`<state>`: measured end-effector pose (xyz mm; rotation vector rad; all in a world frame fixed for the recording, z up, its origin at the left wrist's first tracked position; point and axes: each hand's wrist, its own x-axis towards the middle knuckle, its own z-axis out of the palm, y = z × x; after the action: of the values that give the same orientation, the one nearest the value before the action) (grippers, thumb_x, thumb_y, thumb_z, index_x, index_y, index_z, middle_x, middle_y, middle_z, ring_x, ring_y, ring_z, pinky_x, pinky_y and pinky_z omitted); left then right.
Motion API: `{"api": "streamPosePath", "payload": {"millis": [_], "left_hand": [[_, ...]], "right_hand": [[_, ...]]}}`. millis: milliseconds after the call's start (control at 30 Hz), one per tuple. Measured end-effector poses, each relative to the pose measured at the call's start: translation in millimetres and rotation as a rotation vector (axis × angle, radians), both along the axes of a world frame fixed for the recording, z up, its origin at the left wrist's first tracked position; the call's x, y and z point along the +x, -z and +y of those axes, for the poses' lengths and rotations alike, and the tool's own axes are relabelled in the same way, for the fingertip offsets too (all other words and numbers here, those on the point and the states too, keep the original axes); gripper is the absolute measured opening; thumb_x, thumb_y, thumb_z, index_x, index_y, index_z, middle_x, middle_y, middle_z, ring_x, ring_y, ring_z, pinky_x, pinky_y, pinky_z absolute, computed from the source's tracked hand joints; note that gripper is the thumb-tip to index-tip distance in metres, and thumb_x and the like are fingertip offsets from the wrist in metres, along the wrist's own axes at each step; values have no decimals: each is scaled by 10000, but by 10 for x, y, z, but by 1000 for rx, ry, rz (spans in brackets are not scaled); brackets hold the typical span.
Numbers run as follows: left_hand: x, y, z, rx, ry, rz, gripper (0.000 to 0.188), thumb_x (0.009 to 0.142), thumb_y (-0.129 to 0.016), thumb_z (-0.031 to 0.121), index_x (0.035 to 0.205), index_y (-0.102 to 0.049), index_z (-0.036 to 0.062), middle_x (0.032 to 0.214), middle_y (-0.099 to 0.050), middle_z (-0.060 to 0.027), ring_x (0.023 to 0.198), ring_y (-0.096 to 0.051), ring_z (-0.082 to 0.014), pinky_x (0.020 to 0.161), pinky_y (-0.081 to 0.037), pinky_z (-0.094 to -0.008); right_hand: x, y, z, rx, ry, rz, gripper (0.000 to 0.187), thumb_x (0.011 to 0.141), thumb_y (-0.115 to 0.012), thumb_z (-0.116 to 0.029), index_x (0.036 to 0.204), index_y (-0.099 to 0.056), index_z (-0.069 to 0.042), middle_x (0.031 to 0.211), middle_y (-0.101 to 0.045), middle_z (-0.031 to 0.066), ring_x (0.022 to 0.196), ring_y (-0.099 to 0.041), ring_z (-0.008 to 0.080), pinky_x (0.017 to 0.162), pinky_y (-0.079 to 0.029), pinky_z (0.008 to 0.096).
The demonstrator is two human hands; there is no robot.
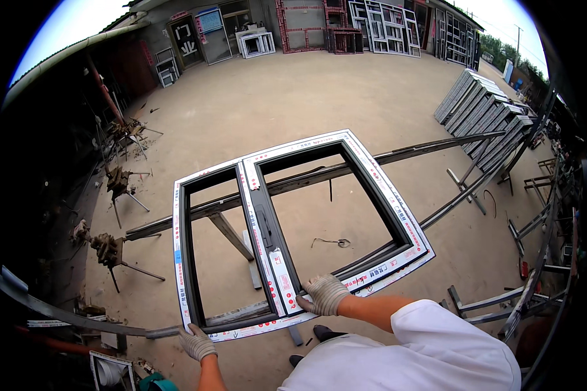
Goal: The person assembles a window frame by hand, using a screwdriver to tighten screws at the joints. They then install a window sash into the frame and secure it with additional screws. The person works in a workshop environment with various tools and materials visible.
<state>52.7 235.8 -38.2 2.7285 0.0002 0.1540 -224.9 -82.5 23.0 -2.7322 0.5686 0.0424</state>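
A two-bay window frame lies flat in front of me, wrapped in white printed film with dark inner edges. It rests across long metal rails of a work stand. My left hand, in a pale knit glove, grips the frame's near left corner. My right hand, gloved alike, is closed on the near edge beside the middle bar, its fingers bent over the inner side. A dark handle strip runs along that middle bar. Both bays are without glass, and the ground shows through them.
At the right stands a stack of wrapped bars. More frames lean on the far building. Rusty tripod stands line the left side. Metal supports stand at the lower right, and a thin cord lies on the ground under the frame.
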Motion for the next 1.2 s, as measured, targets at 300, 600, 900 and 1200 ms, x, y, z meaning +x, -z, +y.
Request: {"api": "streamPosePath", "payload": {"millis": [300,600,900,1200], "left_hand": [[-409,589,357,-227,-247,-74,552,1069,-485,359,1466,-473,-24,1316,-587,-281,1117,-617,-442,972,-501,-499],[-2228,2314,1639,-461,-777,403,440,966,-578,365,1126,-607,-44,915,-677,-194,734,-662,-346,659,-548,-478],[-2926,1831,2093,-590,-768,746,409,965,-574,358,1075,-627,-33,902,-672,-172,692,-666,-308,588,-542,-458],[-2332,1656,2492,-721,-498,653,340,998,-611,281,1154,-659,-18,772,-658,-75,625,-656,-180,517,-495,-332]], "right_hand": [[-24,27,-62,43,-18,-53,482,929,-584,-468,866,-704,-6,836,-700,242,813,-704,394,785,-567,493],[9,-2,-100,82,-57,53,513,935,-584,-499,930,-719,-4,888,-719,229,886,-717,372,828,-562,484],[135,56,45,71,72,18,521,895,-646,-492,996,-658,19,920,-715,259,891,-708,405,845,-549,504],[592,185,477,-2,428,-89,746,892,-638,-496,1311,-471,99,915,-722,274,859,-716,442,813,-552,526]]}}
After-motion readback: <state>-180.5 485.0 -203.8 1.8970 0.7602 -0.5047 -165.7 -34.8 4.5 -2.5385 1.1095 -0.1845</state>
